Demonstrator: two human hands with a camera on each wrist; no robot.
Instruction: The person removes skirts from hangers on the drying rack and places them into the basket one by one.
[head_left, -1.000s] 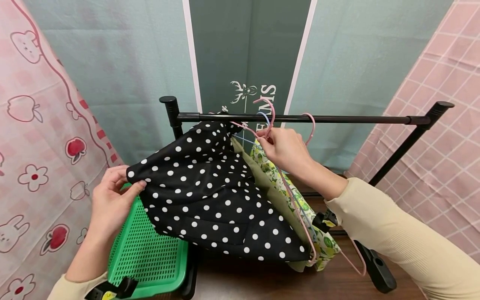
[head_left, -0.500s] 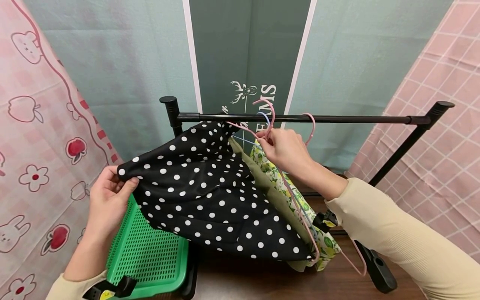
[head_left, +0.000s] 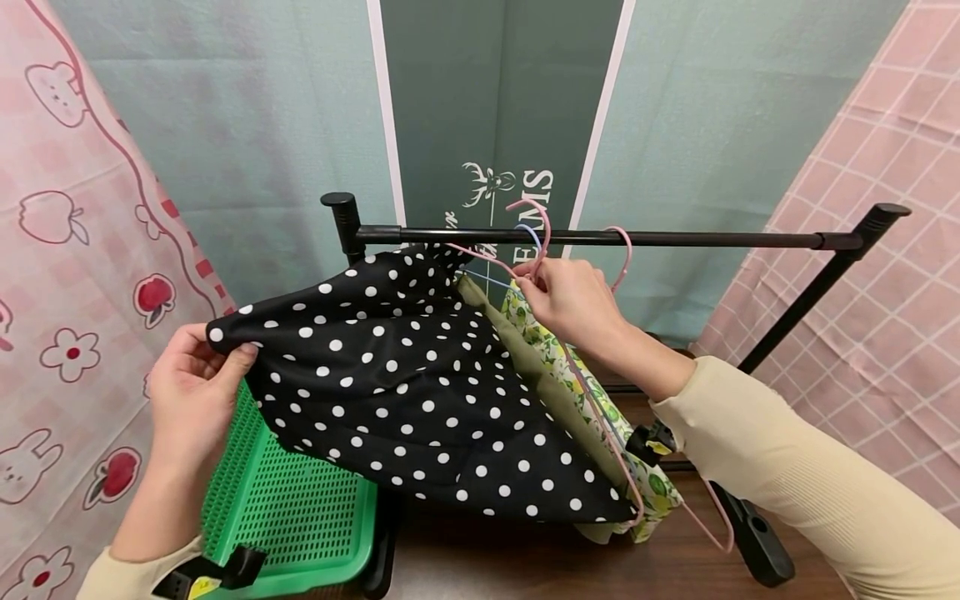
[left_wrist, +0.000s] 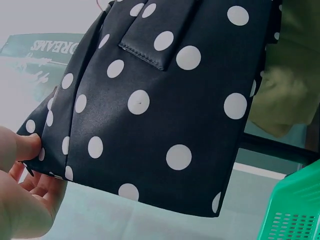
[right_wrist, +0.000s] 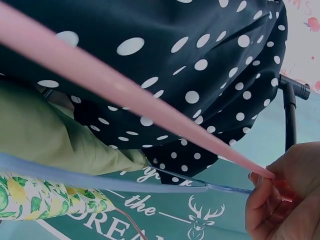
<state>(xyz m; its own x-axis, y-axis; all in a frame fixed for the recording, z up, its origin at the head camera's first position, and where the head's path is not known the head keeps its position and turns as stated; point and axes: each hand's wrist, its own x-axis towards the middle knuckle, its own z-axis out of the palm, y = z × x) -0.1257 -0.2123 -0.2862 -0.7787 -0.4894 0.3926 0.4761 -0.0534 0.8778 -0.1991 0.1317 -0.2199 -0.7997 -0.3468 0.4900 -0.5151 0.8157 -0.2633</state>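
My left hand (head_left: 191, 400) pinches the upper left corner of a black cloth (head_left: 375, 392) with white polka dots and holds it out to the left. A sewn-on flap shows on the cloth in the left wrist view. At the rail, my right hand (head_left: 570, 300) grips a pink hanger (right_wrist: 135, 100) just below its hook, which rises above the rail in the head view. The cloth's right side lies along this hanger. Behind it hang an olive green cloth (head_left: 543, 387) and a lemon-print cloth (head_left: 656, 492), with a blue hanger (right_wrist: 100, 180) between.
A black clothes rail (head_left: 712, 239) runs across in front of a teal curtain (head_left: 270, 125). Under the polka-dot cloth, a green perforated basket (head_left: 300, 525) stands at lower left. Pink printed cloth (head_left: 82, 275) covers the left side. Another pink hook (head_left: 624, 258) hangs on the rail.
My left hand has moved left and slightly up, drawing the polka-dot corner farther out and spreading the cloth wider. My right hand keeps its grip on the pink hanger in the same place.
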